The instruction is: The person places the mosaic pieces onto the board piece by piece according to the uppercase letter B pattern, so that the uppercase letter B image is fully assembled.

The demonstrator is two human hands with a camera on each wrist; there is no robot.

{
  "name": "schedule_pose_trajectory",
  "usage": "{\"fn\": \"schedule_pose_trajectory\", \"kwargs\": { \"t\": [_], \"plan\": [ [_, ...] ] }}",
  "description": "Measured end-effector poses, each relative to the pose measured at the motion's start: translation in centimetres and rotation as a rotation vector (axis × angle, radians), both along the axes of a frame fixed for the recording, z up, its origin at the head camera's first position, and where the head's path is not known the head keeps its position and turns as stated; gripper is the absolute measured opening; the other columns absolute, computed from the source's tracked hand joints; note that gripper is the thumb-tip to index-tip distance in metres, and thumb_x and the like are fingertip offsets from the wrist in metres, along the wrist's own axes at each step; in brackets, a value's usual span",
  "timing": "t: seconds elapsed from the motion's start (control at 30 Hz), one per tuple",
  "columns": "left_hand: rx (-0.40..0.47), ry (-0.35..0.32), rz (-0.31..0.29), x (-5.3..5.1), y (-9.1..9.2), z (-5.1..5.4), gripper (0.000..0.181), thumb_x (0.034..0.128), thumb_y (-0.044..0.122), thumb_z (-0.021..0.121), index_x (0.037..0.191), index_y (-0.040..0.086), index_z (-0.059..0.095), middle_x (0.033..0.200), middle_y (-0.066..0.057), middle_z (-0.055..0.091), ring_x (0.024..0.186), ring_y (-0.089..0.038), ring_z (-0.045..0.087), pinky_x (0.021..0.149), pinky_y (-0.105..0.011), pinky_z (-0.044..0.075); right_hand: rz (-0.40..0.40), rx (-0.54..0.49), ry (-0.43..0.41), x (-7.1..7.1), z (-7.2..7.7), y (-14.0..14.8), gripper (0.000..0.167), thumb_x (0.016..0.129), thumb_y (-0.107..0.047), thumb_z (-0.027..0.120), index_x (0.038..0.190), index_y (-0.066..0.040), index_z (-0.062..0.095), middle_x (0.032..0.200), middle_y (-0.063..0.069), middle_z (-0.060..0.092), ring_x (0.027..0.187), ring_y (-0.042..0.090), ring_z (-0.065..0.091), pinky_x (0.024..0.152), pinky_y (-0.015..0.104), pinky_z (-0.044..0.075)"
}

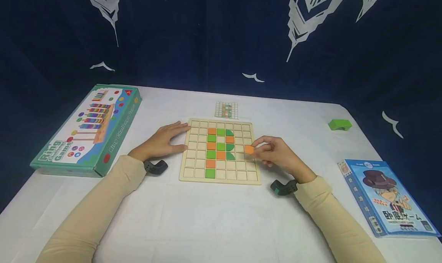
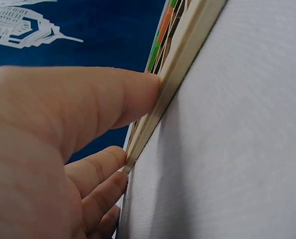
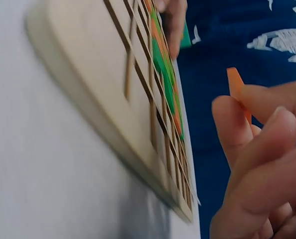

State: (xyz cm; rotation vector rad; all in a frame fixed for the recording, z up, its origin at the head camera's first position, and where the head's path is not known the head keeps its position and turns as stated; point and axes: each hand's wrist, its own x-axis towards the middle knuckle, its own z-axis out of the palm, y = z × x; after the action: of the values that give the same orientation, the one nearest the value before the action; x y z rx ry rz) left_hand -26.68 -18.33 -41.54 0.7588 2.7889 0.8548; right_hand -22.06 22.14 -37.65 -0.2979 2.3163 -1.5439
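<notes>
A wooden grid board (image 1: 221,178) lies flat mid-table, with orange and green square tiles and several two-tone green tiles with curved shapes set in its middle columns. At the board's left edge rests my left hand (image 1: 164,140), its thumb (image 2: 133,94) and fingertips touching the rim, fingers fairly straight. My right hand (image 1: 277,153) pinches an orange square tile (image 1: 249,149) between thumb and finger, above the right side of the board. The right wrist view shows that orange tile (image 3: 233,82) held clear of the board's surface.
Behind the board lies a small pattern card (image 1: 226,110) with a printed grid. A green game box (image 1: 86,132) stands at the left, a blue game box (image 1: 390,197) at the right. A green arched block (image 1: 340,124) sits at the back right.
</notes>
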Motion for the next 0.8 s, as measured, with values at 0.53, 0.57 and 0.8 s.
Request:
{"fn": "schedule_pose_trajectory", "kwargs": {
  "t": [0.53,0.57,0.8],
  "plan": [
    [-0.003,-0.01,0.007,0.1,0.0,0.1,0.078,0.1006,0.035,0.072,0.167,0.008,0.042,0.175,-0.013,0.033,0.166,-0.037,0.015,0.132,-0.063,0.01,0.12,-0.034,-0.023,2.1,-0.6,-3.8,0.027,0.095,0.001,0.075,0.12,0.007,0.064,0.082,0.005,0.078,0.058,0.009,0.057,0.05,0.02,0.045],
    [-0.003,-0.009,0.007,0.1,0.0,0.1,0.078,0.1006,0.035,0.072,0.167,0.008,0.042,0.175,-0.013,0.034,0.166,-0.037,0.016,0.132,-0.063,0.01,0.128,-0.028,-0.025,2.2,-0.7,-4.0,0.027,0.095,0.001,0.075,0.119,0.006,0.064,0.081,0.004,0.077,0.057,0.009,0.057,0.05,0.02,0.044],
    [-0.004,-0.012,0.008,0.1,0.0,0.2,0.078,0.1005,0.035,0.072,0.167,0.008,0.041,0.176,-0.013,0.033,0.166,-0.037,0.016,0.132,-0.064,0.01,0.214,0.063,-0.025,2.6,-0.7,-5.2,0.024,0.094,-0.001,0.08,0.114,0.004,0.067,0.073,0.001,0.072,0.056,0.01,0.051,0.051,0.02,0.04]
  ]
}}
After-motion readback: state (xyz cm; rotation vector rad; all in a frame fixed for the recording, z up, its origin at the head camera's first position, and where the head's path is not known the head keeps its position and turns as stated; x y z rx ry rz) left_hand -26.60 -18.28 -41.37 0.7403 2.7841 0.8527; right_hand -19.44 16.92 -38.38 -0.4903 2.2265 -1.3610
